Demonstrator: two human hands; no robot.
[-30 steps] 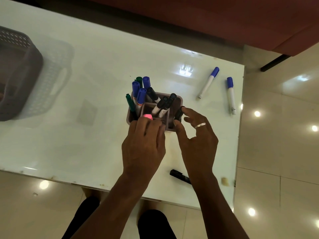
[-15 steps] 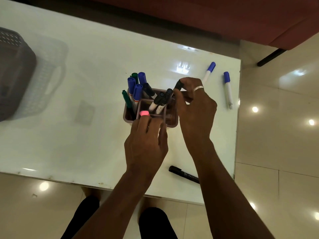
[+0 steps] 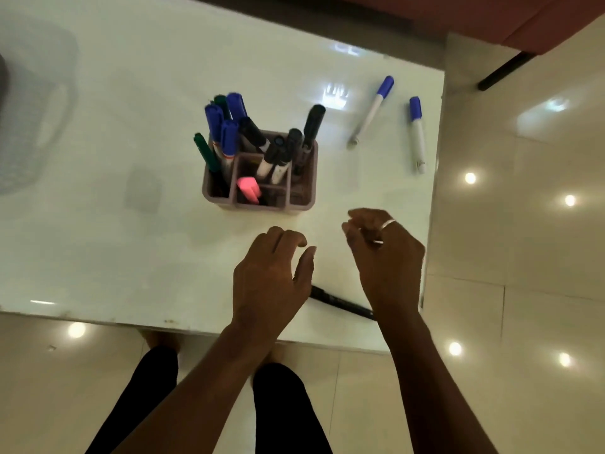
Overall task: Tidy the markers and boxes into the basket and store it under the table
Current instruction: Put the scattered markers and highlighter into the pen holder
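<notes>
A pinkish divided marker box [image 3: 301, 199] stands mid-table, holding several blue, green and black markers and a pink highlighter [image 3: 248, 188]. Two blue-capped markers [image 3: 371, 111] [image 3: 417, 134] lie loose to its right. A black marker [image 3: 340, 304] lies near the table's front edge, partly hidden between my wrists. My left hand [image 3: 271, 276] and my right hand [image 3: 384, 257] hover in front of the box, fingers loosely curled, holding nothing. Only a grey edge of the basket [image 3: 3, 80] shows at far left.
The white glossy table [image 3: 98, 240] ends at its right edge close to the loose blue markers. A red seat [image 3: 491, 14] with a dark leg stands beyond the far right corner. My legs and shiny floor tiles lie below the front edge.
Both hands have let go of the box and its markers and drawn back toward me. The black marker my right hand was placing now stands in the box. The view shifted, pushing the basket out left.
</notes>
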